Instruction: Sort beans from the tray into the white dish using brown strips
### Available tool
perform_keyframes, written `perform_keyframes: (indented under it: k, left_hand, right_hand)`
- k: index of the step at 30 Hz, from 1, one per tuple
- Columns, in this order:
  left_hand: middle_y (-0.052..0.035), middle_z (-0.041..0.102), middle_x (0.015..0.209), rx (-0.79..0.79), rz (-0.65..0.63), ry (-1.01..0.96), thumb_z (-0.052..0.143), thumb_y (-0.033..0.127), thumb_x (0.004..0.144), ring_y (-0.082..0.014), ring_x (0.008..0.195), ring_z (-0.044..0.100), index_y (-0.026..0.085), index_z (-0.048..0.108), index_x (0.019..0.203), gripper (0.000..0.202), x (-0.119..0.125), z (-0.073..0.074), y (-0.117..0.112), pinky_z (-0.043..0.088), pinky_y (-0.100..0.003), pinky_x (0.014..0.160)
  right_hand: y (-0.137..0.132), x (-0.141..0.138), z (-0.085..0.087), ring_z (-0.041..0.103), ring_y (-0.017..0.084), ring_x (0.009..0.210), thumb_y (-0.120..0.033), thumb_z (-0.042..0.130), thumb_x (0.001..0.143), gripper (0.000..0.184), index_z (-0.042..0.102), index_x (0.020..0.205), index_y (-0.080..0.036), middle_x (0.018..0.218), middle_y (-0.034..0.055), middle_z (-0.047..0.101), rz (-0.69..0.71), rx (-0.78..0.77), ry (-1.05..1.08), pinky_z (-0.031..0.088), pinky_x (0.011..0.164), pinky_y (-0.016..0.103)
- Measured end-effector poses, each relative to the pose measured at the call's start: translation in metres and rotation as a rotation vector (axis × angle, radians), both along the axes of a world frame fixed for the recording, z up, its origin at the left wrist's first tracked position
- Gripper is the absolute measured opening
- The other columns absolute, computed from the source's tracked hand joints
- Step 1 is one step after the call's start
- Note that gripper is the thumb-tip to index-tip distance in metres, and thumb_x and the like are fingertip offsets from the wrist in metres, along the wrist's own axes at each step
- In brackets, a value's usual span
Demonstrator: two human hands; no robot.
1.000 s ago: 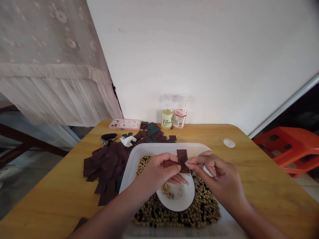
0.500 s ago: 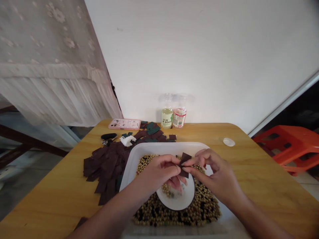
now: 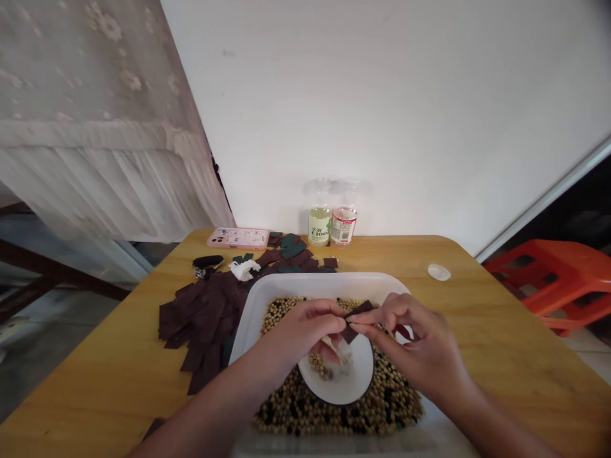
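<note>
My left hand (image 3: 317, 327) and my right hand (image 3: 410, 331) pinch a small dark brown piece of fabric (image 3: 352, 334) between thumbs and fingers. It is folded or twisted where the fingertips meet. Below them a white bowl (image 3: 351, 388) stands inside a white plastic tub (image 3: 272, 280); some tan beads and a few pale bits lie in the bowl. Tan and black round beads (image 3: 305, 413) fill the tub around it. Whether the fabric has anything inside is hidden by my fingers.
Left of the tub spreads a heap of dark brown fabric pieces (image 3: 205, 318), with crumpled white tissue (image 3: 245, 270), a black key fob (image 3: 208, 261) and a pink phone (image 3: 237, 238) behind. Two bottles (image 3: 319, 226) stand by the wall. A white lid (image 3: 438, 272) lies right; an orange stool (image 3: 563, 273) is beyond.
The brown fabric piece has tilted between my fingertips, its upper corner now leaning right. My right hand has turned slightly over it, and both hands keep their hold.
</note>
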State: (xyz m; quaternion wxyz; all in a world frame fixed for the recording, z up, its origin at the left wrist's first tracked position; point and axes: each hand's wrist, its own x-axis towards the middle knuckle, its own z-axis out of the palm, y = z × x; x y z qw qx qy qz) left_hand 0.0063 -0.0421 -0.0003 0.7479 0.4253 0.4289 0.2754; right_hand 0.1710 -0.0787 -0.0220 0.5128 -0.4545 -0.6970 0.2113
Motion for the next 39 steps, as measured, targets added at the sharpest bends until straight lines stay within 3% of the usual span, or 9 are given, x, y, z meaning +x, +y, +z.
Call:
perform_keyframes:
  k: [4,13,16,22,25,28,34,39]
  left_hand:
    - [-0.0004,0.065,0.065,-0.019,-0.016,-0.079,0.066,0.022,0.06,-0.0129,0.066,0.064,0.014,0.064,0.07,0.013,-0.0008,-0.0013,0.0002,0.052,-0.024,0.062]
    - [-0.0047,0.071,0.074,-0.053,-0.056,-0.085,0.069,0.025,0.063,-0.0194,0.075,0.068,0.015,0.065,0.083,0.022,-0.0039,-0.0007,-0.0011,0.052,-0.028,0.068]
    - [-0.0046,0.071,0.073,-0.069,-0.06,-0.069,0.069,0.022,0.062,-0.0195,0.073,0.068,0.014,0.064,0.079,0.019,-0.003,0.0005,-0.0012,0.052,-0.028,0.066]
    - [-0.0048,0.071,0.067,-0.095,-0.046,-0.067,0.068,0.021,0.06,-0.0188,0.07,0.069,0.014,0.063,0.074,0.017,-0.0014,0.0021,-0.0022,0.052,-0.025,0.06]
    - [-0.0065,0.071,0.068,-0.108,-0.058,-0.055,0.069,0.022,0.06,-0.0197,0.07,0.068,0.013,0.063,0.077,0.02,-0.0022,0.0021,-0.0026,0.053,-0.027,0.062]
    - [-0.0086,0.071,0.073,-0.096,-0.084,-0.046,0.069,0.025,0.062,-0.0208,0.074,0.068,0.012,0.063,0.079,0.022,-0.0035,0.0018,-0.0026,0.052,-0.029,0.067]
    - [-0.0061,0.071,0.071,-0.1,-0.083,-0.06,0.07,0.023,0.06,-0.0194,0.072,0.068,0.013,0.064,0.078,0.021,-0.004,0.0013,-0.0023,0.053,-0.027,0.065]
    - [-0.006,0.071,0.07,-0.113,-0.122,-0.061,0.069,0.025,0.061,-0.0181,0.071,0.068,0.013,0.066,0.076,0.02,-0.0032,0.0019,-0.0031,0.052,-0.025,0.064]
  right_hand:
    - [0.0,-0.0009,0.0008,0.066,0.013,0.061,-0.018,0.06,0.077,0.024,0.038,0.073,-0.025,0.073,-0.0004,0.07,-0.015,-0.017,0.018,0.044,0.04,0.019]
    - [-0.0022,0.0019,-0.001,0.056,0.011,0.05,-0.021,0.062,0.076,0.03,0.033,0.07,-0.024,0.062,-0.0016,0.066,-0.128,0.111,-0.116,0.038,0.041,0.022]
    - [-0.0032,0.0014,-0.0024,0.051,0.011,0.047,-0.021,0.062,0.076,0.028,0.035,0.071,-0.024,0.057,-0.0027,0.061,-0.14,0.143,-0.155,0.036,0.043,0.024]
    - [-0.0049,0.0003,-0.0073,0.044,0.01,0.044,-0.02,0.064,0.074,0.035,0.03,0.07,-0.025,0.061,-0.0015,0.063,-0.203,0.132,-0.041,0.035,0.043,0.025]
    - [-0.0055,0.0004,-0.0085,0.042,0.01,0.045,-0.02,0.064,0.074,0.032,0.033,0.07,-0.025,0.06,-0.0019,0.06,-0.166,0.097,-0.056,0.034,0.042,0.025]
    - [-0.0049,0.0001,-0.008,0.041,0.009,0.044,-0.022,0.065,0.073,0.033,0.033,0.068,-0.024,0.061,-0.0012,0.06,-0.247,0.079,-0.03,0.033,0.041,0.024]
    - [-0.0049,-0.0011,-0.0059,0.04,0.009,0.043,-0.021,0.064,0.074,0.032,0.033,0.066,-0.024,0.058,-0.0027,0.057,-0.215,0.067,-0.048,0.033,0.041,0.024]
    - [-0.0057,-0.001,-0.0061,0.045,0.01,0.046,-0.02,0.065,0.073,0.039,0.027,0.065,-0.024,0.063,-0.0006,0.063,-0.23,0.057,0.004,0.035,0.042,0.025]
